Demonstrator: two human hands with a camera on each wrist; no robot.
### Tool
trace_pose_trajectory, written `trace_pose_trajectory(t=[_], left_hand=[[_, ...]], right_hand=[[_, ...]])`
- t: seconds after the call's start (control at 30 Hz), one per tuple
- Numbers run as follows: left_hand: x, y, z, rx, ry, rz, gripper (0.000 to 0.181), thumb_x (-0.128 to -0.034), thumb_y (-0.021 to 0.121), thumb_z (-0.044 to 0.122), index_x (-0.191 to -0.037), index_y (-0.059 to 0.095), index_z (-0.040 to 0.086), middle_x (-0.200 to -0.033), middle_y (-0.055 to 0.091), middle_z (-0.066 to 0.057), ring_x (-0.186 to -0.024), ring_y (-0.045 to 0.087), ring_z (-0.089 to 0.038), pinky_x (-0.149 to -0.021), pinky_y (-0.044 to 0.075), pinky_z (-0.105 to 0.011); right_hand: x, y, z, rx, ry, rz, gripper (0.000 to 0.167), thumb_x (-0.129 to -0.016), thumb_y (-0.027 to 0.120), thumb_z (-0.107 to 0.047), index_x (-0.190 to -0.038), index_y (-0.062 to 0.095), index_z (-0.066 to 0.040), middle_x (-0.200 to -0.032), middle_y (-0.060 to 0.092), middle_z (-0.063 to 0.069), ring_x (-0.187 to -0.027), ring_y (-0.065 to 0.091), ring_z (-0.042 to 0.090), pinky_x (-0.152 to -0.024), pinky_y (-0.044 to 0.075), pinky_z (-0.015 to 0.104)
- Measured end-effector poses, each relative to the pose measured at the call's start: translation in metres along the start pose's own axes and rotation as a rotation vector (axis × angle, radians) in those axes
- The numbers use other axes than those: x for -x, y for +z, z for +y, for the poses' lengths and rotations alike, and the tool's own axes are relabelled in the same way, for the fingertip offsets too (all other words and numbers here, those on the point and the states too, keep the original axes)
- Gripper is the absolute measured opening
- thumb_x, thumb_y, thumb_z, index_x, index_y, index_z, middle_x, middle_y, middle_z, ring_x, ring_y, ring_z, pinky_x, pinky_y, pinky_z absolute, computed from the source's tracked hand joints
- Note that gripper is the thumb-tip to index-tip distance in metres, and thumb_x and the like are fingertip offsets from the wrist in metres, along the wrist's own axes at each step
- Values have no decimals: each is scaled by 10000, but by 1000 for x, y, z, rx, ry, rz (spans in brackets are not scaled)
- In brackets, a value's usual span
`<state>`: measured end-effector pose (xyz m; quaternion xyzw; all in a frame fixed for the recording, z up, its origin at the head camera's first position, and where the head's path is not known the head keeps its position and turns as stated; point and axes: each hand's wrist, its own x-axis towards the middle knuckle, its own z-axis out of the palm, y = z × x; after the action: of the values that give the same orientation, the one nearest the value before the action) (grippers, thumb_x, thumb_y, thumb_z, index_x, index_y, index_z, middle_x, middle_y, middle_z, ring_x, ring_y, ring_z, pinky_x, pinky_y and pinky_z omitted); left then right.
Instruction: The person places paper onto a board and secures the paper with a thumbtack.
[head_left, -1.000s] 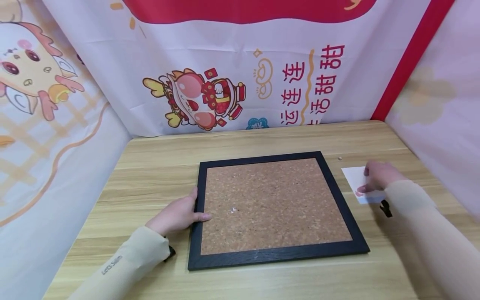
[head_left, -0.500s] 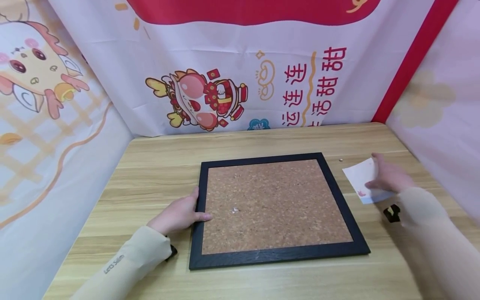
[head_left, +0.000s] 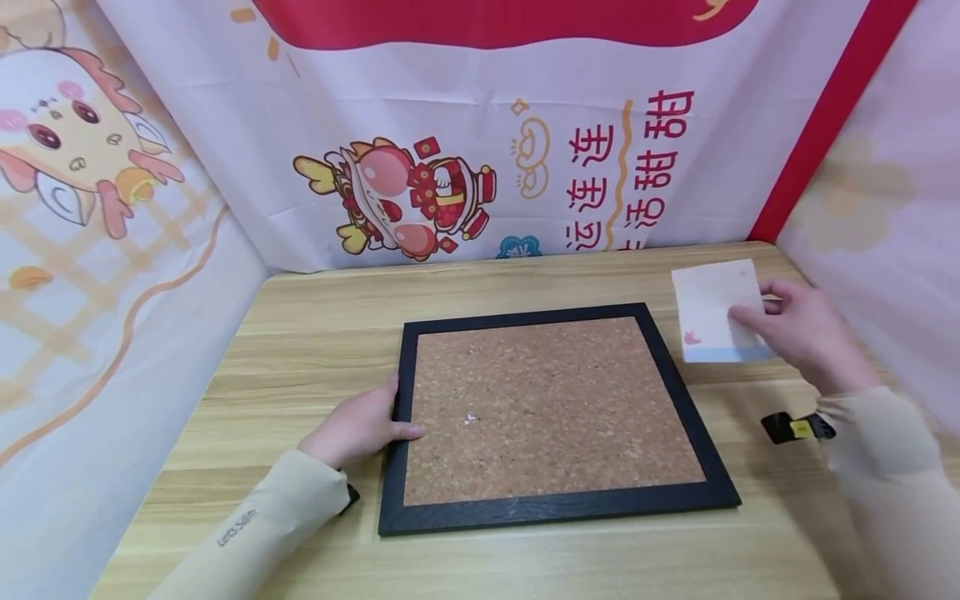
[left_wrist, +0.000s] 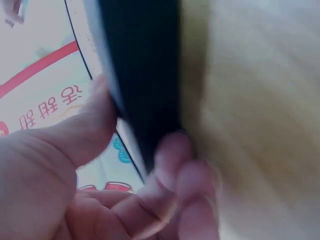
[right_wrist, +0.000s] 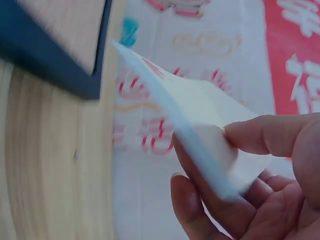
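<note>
A cork board [head_left: 555,408] in a black frame lies on the wooden table. The left hand [head_left: 360,425] grips the frame's left side, thumb on top; in the left wrist view its fingers [left_wrist: 192,185] curl round the dark edge. Over the table's right part, the right hand [head_left: 806,329] pinches a white paper sheet [head_left: 712,304] with a pale blue strip and a small pink print. The right wrist view shows the thumb on one face of the sheet [right_wrist: 200,105] and fingers behind it.
The wooden table [head_left: 487,287] meets a printed cloth [head_left: 450,83] at the back, with more cloth at both sides. A small white mark [head_left: 470,418] shows on the cork. Each wrist wears a black strap.
The right hand has raised the sheet off the table, away from the person, and the sheet now faces the head camera more squarely. The left hand still holds the frame.
</note>
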<state>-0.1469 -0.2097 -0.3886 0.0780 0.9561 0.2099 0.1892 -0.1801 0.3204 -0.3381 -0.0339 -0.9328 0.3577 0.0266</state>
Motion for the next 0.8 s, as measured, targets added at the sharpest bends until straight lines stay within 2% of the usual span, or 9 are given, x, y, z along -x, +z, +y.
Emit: trace_pose_trajectory(t=[0.17,0.23,0.3,0.4,0.53,0.6,0.67,0.77,0.8], left_hand=[[4,-5,12,-118,-13,77,936,-869,732,488,-1511,323,-55,-1371,546,-255,-1195,577,-366,-930,478,-532],[4,-6,18,-115,5,119,861,-889,719,465,-1490,378,-49,-1208,647,-225,-1025,652,-338,-815,526,-493],[5,-7,26,-75,53,154,765,-913,706,423,-1472,431,-21,-1017,689,-139,-832,659,-265,-692,532,-429],[7,-6,43,53,149,176,623,-924,715,339,-1438,512,51,-830,630,16,-655,579,-141,-576,482,-321],[14,1,71,233,274,133,442,-950,686,310,-1345,596,131,-955,642,77,-797,611,-78,-660,519,-291],[17,7,85,301,317,89,388,-964,660,341,-1309,606,171,-993,643,82,-864,614,-82,-711,525,-302],[20,12,97,362,351,35,366,-973,640,368,-1287,606,184,-1018,638,83,-906,613,-93,-754,526,-313],[21,21,110,440,381,-29,332,-977,627,388,-1241,610,189,-1021,634,75,-910,616,-109,-774,527,-312],[20,24,113,453,386,-44,307,-980,619,396,-1204,618,187,-1004,634,69,-893,616,-115,-763,527,-309]], right_hand=[[12,17,-31,-84,-43,-35,518,-965,653,-321,-1322,528,32,-1142,646,290,-809,620,126,-627,510,237],[16,27,-41,-116,-72,-64,518,-966,659,-284,-1338,517,47,-1124,657,285,-806,633,124,-629,524,244],[20,37,-50,-133,-99,-94,505,-965,665,-274,-1336,528,41,-1098,678,258,-822,640,141,-640,527,254],[28,54,-62,-179,-131,-152,510,-961,673,-280,-1341,533,29,-1091,692,225,-865,649,178,-678,535,258],[45,74,-78,-223,-162,-214,473,-944,697,-301,-1311,566,-32,-1064,713,144,-875,647,211,-722,532,260],[55,82,-86,-230,-191,-227,404,-935,709,-305,-1231,599,-54,-977,721,100,-816,629,210,-677,505,244],[63,88,-94,-247,-222,-239,337,-925,722,-297,-1147,613,-69,-888,708,62,-754,608,206,-629,478,247],[72,96,-105,-305,-264,-262,312,-922,729,-273,-1125,619,-63,-891,710,58,-745,621,184,-629,499,251],[75,98,-108,-329,-269,-272,318,-920,730,-268,-1141,621,-67,-921,717,58,-769,642,175,-664,526,257]])
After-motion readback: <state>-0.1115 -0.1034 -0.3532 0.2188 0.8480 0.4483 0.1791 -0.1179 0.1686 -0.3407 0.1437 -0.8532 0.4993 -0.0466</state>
